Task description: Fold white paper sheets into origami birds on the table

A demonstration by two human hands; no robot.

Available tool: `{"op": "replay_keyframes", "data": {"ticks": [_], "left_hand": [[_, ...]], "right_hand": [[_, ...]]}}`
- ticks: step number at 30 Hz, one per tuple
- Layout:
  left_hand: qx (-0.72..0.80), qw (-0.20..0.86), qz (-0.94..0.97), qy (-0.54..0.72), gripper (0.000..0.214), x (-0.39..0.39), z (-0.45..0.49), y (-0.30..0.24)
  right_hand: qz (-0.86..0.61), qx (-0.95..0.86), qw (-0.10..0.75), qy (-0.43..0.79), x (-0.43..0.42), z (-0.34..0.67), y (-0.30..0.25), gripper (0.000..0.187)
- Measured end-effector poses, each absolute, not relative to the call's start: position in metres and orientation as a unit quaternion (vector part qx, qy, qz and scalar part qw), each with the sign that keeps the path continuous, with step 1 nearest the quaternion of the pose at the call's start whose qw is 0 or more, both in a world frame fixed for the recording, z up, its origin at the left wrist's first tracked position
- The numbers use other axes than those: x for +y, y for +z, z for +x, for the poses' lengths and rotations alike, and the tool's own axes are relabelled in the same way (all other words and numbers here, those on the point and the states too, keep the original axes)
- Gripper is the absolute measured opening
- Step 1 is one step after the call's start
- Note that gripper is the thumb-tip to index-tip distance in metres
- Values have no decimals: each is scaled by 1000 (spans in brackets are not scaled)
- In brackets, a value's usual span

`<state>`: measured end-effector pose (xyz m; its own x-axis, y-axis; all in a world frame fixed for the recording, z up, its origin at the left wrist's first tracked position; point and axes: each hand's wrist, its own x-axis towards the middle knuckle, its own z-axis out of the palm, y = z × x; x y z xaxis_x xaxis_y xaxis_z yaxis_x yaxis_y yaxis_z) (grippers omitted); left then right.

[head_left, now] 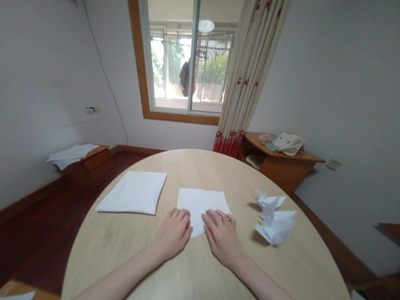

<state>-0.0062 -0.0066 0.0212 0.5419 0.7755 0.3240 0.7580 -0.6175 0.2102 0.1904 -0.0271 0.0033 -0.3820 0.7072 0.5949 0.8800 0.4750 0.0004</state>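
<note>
A white sheet of paper (201,204) lies flat on the round wooden table (200,166) in front of me. My left hand (173,231) rests on its near left edge with the fingers curled down onto the paper. My right hand (221,234) presses its near right edge, fingers bent and together. The sheet's near corner shows between the two hands. Neither hand lifts the sheet.
A stack of white paper (133,192) lies left of the sheet. Two folded paper figures (275,218) stand at the right. A low wooden cabinet (90,162) with papers is at the left wall; a corner shelf (281,160) stands right, by the curtain.
</note>
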Motion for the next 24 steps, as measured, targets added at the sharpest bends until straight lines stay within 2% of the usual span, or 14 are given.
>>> {"op": "replay_keyframes", "data": {"ticks": [5, 19, 24], "left_hand": [[429, 46, 881, 196, 1, -9, -8, 25], [361, 65, 917, 156, 19, -9, -12, 28], [313, 56, 939, 132, 26, -5, -16, 34]], "right_hand": [[-490, -824, 244, -147, -28, 192, 6, 29], [-497, -826, 240, -115, -24, 196, 2, 30], [-492, -828, 230, -141, -22, 197, 1, 31]]}}
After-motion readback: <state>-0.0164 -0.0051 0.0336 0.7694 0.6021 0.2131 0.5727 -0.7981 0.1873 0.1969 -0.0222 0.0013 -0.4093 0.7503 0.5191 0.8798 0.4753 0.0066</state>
